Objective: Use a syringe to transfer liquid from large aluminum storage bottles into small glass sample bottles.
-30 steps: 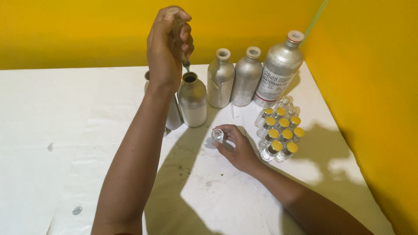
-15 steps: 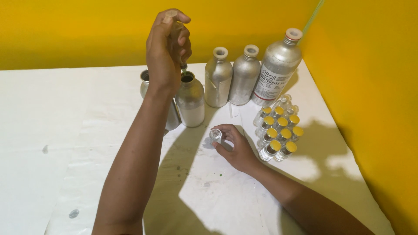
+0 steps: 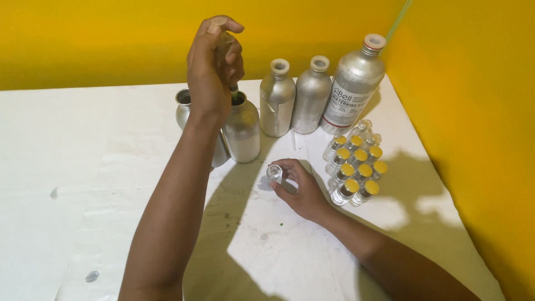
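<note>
Head view shows your left hand squeezing a dropper over the open silver bottle at 12 o'clock on the white counter. Your right hand pinches a small glass vial; yellow-capped vials stand at its 3 o'clock.

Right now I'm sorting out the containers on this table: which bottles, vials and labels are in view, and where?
Labelled bottle: tallest, silver metal, back right; white paper label, white cap.
Two unlabelled silver bottles: to its left.
Open silver bottle: under the left hand.
Yellow-capped glass vials: clustered at right.
Small clear vial: in the right hand.
</note>
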